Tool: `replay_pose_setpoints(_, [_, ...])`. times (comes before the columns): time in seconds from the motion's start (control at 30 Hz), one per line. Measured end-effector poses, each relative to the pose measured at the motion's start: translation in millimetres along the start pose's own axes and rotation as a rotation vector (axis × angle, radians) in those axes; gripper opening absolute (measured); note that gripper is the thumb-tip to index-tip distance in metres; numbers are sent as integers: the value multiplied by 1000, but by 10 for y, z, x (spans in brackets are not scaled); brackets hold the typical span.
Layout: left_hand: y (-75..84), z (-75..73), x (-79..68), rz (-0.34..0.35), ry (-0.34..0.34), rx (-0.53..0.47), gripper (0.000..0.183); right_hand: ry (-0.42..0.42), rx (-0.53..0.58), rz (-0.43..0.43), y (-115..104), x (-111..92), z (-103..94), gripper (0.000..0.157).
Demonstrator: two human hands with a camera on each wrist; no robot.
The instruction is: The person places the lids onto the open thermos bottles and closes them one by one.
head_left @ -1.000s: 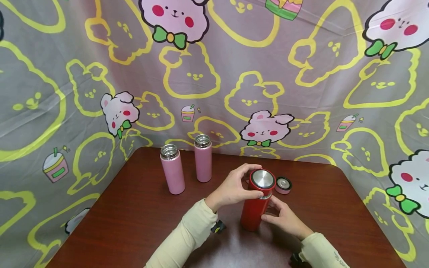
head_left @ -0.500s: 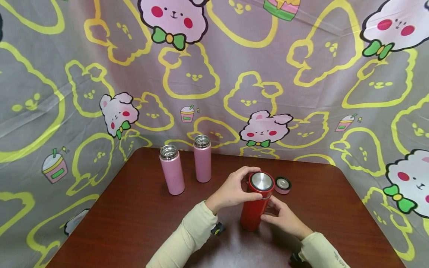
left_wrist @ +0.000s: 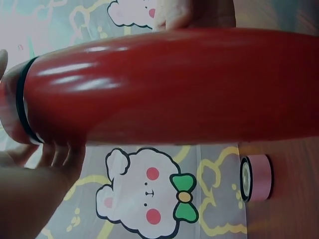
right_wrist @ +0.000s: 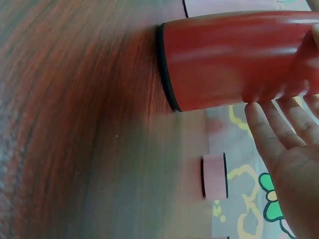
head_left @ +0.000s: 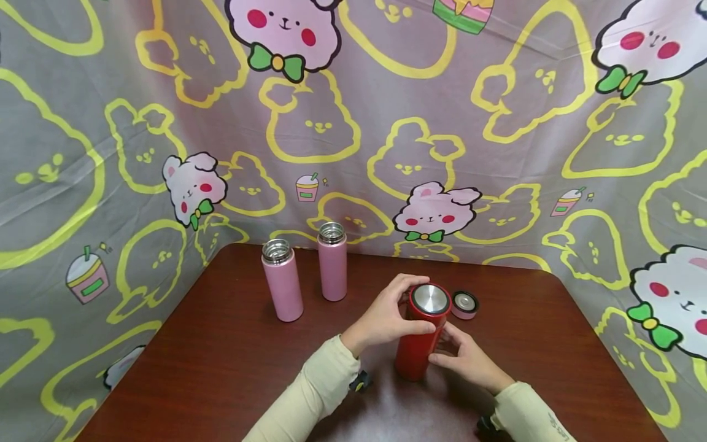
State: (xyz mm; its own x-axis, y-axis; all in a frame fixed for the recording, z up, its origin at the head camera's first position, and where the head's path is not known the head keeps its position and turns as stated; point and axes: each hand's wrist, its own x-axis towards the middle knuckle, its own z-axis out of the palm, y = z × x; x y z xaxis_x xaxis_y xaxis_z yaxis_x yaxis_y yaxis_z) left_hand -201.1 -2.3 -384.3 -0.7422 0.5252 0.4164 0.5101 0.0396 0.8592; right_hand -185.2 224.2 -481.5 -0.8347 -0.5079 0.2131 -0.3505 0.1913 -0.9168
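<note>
A red thermos (head_left: 413,353) stands upright on the table, its red lid (head_left: 431,299) with a silver disc on top seated on the mouth. My left hand (head_left: 383,319) grips the lid from the left, thumb in front and fingers behind. Lower down, my right hand (head_left: 474,363) holds the body from the right side. In the left wrist view a black ring shows between the lid and the thermos body (left_wrist: 174,87). The right wrist view has the fingers of my right hand (right_wrist: 294,164) against the red wall, with the black-rimmed base on the wood.
Two lidless pink thermoses (head_left: 285,288) (head_left: 333,270) stand at the back left, their steel mouths uncovered. A pink lid (head_left: 464,305) lies inside-up just behind and right of the red thermos. A patterned cloth (head_left: 420,141) hangs round the table (head_left: 215,362).
The lid has sunk onto the thermos; the silver neck that showed beneath it is now covered. My left hand has come slightly down with it. My right hand keeps its place.
</note>
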Motion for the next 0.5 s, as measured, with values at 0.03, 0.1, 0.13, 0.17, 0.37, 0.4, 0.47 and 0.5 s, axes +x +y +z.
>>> replay_pose_setpoints(0.03, [-1,12,1,-5,18,1,67,0,1,-2,0,-1,1,66])
replay_pose_setpoints(0.1, [-5,34,2,-8,50,6,67,0,6,-1,-5,-3,4,66])
replay_pose_setpoints(0.13, [-12,44,3,-5,63,2,66,-1,7,-1,-6,-3,5,66])
replay_pose_setpoints(0.17, [-17,53,2,0,75,-9,66,-1,7,1,-9,-4,6,66])
replay_pose_setpoints(0.37, [-58,79,-4,47,92,-79,63,1,8,5,-29,1,7,64])
replay_pose_setpoints(0.4, [-64,78,-4,49,89,-85,62,2,7,4,-30,1,6,64])
replay_pose_setpoints(0.47, [-69,73,-8,51,78,-97,62,4,3,2,-29,2,6,64])
replay_pose_setpoints(0.5, [-71,68,-9,50,71,-102,62,5,3,1,-27,1,5,64])
